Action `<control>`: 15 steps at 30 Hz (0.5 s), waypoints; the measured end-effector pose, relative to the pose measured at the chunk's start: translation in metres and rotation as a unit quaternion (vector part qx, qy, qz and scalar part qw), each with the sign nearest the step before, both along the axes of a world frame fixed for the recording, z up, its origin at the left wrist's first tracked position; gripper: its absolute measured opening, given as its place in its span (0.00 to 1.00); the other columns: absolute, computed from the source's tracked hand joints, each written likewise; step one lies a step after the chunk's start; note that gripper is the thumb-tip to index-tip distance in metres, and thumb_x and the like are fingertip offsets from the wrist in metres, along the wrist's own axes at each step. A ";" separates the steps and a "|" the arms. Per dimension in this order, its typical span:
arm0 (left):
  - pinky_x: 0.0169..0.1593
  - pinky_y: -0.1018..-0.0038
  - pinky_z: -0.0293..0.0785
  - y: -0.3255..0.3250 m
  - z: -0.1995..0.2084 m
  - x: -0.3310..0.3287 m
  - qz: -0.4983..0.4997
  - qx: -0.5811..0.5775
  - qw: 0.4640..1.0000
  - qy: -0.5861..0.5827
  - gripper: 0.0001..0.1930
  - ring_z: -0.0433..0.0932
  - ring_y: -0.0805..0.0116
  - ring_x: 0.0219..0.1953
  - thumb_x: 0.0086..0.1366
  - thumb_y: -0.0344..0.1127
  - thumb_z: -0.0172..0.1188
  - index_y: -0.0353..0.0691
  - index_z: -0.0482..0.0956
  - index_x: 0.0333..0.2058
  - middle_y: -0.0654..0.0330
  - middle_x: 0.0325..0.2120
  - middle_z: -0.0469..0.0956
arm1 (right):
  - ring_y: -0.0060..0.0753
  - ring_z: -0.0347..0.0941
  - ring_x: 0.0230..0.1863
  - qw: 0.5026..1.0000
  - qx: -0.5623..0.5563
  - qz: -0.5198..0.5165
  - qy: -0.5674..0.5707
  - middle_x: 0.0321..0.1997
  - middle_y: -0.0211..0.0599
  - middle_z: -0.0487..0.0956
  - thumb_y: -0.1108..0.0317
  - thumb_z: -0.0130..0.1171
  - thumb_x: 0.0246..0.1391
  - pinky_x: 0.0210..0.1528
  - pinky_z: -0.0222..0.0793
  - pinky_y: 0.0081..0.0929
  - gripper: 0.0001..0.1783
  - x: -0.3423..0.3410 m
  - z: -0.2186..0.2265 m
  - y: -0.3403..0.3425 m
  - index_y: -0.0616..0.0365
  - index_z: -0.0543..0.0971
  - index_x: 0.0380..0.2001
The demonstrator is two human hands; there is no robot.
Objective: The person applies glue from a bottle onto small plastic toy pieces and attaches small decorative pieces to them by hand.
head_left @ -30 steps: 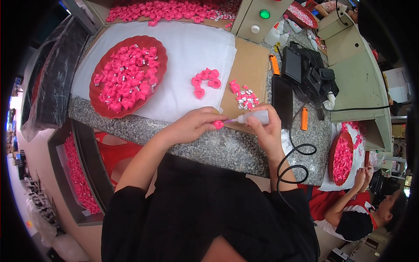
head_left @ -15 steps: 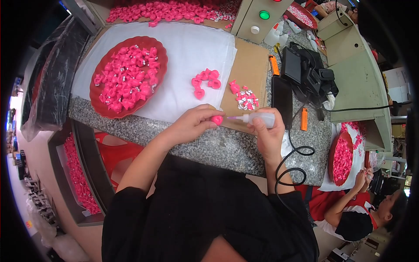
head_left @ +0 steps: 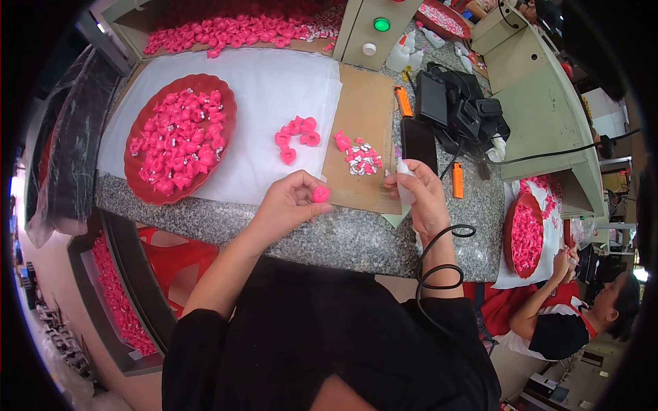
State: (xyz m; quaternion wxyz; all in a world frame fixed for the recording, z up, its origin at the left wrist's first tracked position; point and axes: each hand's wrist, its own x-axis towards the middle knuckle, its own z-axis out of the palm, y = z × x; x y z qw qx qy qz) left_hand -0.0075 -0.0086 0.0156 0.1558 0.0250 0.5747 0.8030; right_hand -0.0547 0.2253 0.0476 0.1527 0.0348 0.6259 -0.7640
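Observation:
My left hand (head_left: 291, 202) pinches a small round pink plastic piece (head_left: 320, 194) over the front edge of the counter. In my right hand (head_left: 428, 198) is a small white squeeze bottle (head_left: 404, 182), its thin purple-tinted nozzle pointing away from me. Beyond my hands, a pile of tiny pink and white parts (head_left: 364, 159) lies on a cardboard sheet (head_left: 373, 89), with a pink piece (head_left: 342, 141) beside it. Several hollow pink pieces (head_left: 308, 138) form a loose curve on white paper (head_left: 267, 82).
At left stands a red scalloped tray (head_left: 146, 190) heaped with pink pieces. A phone (head_left: 418, 144), orange lighters (head_left: 458, 181), black devices (head_left: 433, 97) and a looping black cable (head_left: 419, 264) lie at right. Beyond them a co-worker (head_left: 558, 335) sits near another red tray (head_left: 510, 236).
The bottle has swung from pointing left at the pink piece to pointing away, apart from it. My left fingers have turned the piece. The whole view has shifted slightly.

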 end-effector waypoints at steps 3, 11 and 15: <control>0.28 0.82 0.69 0.004 -0.005 0.001 -0.008 0.071 0.997 -0.022 0.08 0.72 0.77 0.29 0.52 0.22 0.57 0.35 0.67 0.30 0.61 0.29 0.71 | 0.21 0.71 0.30 0.985 0.140 0.069 0.072 0.28 0.35 0.75 0.72 0.54 0.46 0.34 0.66 0.16 0.11 -0.010 -0.014 -0.010 0.63 0.68 0.35; 0.25 0.81 0.69 0.003 -0.003 0.008 0.045 0.078 0.996 -0.022 0.08 0.72 0.77 0.27 0.52 0.22 0.56 0.34 0.67 0.31 0.61 0.27 0.71 | 0.36 0.73 0.22 0.894 0.414 0.063 0.161 0.21 0.42 0.75 0.61 0.57 0.39 0.28 0.67 0.28 0.13 -0.019 -0.022 -0.035 0.59 0.76 0.26; 0.25 0.81 0.70 0.004 -0.006 0.008 0.062 0.065 0.995 -0.034 0.10 0.72 0.77 0.27 0.52 0.22 0.57 0.34 0.67 0.33 0.62 0.27 0.71 | 0.45 0.73 0.26 0.846 0.505 0.062 0.158 0.22 0.45 0.76 0.57 0.57 0.38 0.31 0.67 0.34 0.13 -0.019 -0.021 -0.043 0.55 0.78 0.24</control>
